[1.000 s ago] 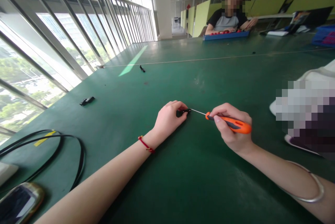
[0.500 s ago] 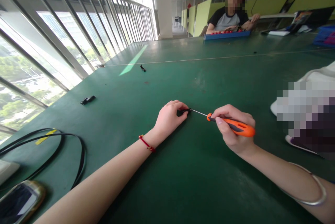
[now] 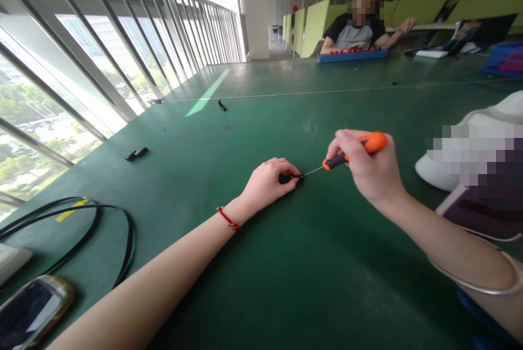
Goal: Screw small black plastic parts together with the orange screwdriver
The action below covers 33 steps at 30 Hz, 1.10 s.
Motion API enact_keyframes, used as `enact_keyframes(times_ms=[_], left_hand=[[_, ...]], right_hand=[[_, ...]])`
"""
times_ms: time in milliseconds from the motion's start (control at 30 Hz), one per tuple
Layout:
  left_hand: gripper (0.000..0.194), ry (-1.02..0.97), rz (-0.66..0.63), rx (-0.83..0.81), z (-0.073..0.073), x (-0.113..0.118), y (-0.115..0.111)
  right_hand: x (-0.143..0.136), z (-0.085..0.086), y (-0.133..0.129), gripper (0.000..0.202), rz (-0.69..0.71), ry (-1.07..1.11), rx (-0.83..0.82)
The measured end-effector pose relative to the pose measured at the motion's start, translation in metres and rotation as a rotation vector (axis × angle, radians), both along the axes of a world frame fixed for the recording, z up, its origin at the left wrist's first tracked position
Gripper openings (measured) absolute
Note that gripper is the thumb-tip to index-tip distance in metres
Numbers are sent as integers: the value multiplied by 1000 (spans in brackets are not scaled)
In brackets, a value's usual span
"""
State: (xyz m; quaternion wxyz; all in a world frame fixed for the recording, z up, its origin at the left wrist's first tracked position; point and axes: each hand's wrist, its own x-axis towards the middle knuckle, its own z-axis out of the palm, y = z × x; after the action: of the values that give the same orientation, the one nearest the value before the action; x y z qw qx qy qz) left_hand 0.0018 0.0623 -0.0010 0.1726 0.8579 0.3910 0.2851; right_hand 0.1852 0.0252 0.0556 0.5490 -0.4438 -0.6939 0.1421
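1. The black piece [image 3: 284,178] is near the centre of the frame, low over the green table [image 3: 286,279]. It is small, dark and narrow, with a thicker left part and a slimmer right end that pokes out past the fingertips. Its finer details are too small to make out, and the fingers cover part of it.
2. The left hand [image 3: 265,183] comes in from the lower left and pinches the black piece between thumb and fingers. A red bracelet [image 3: 227,219] circles the wrist.
3. The right hand [image 3: 376,175], right of centre, grips the screwdriver [image 3: 337,161], its fingers wrapped around the handle. A silver bangle [image 3: 478,286] sits on the forearm.
4. The screwdriver has a bright orange handle with dark grey inlays and a thin metal shaft. It tilts, handle up to the right, and the shaft slopes down left to the right end of the black piece; whether the tip sits in anything cannot be told.
5. A black part [image 3: 137,154] lies at the left of the frame, and a smaller black bit [image 3: 222,105] lies farther up, left of centre.
6. In the lower left, a black cable [image 3: 129,230] loops near a phone [image 3: 30,312].
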Motion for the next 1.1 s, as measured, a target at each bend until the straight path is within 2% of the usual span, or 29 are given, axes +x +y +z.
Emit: enact_keyframes(times_ms=[133,267,367,433,600,700,833,967,1033,1100], left_hand=[[14,-1,25,-22,0,1,0],[15,-17,3,-57,1,0,1],[15,-8,-10,-60,1,0,2],[15,0,-7,-51,1,0,1],[15,8,-3,-18,0,0,0],[15,28,16,12,1,0,-2],[15,40,22,-5,2,0,-3],[16,35,13,-13,0,-2,2],[16,33,30,-10,2,-2,0],[16,9,110,16,11,1,-12]], right_hand=[[-8,25,18,10,-107,-118,-64],[-11,40,25,28,-192,-377,-56],[-10,47,23,22,-189,-517,-39],[-8,49,21,15,-191,-545,-32],[-6,48,23,28,-193,-462,-11],[-6,47,24,10,-197,-398,-2],[-7,47,22,8,-194,-430,2],[-7,47,21,23,-215,-481,32],[-7,47,22,19,-217,-473,28],[-7,46,22,11,-218,-460,17]])
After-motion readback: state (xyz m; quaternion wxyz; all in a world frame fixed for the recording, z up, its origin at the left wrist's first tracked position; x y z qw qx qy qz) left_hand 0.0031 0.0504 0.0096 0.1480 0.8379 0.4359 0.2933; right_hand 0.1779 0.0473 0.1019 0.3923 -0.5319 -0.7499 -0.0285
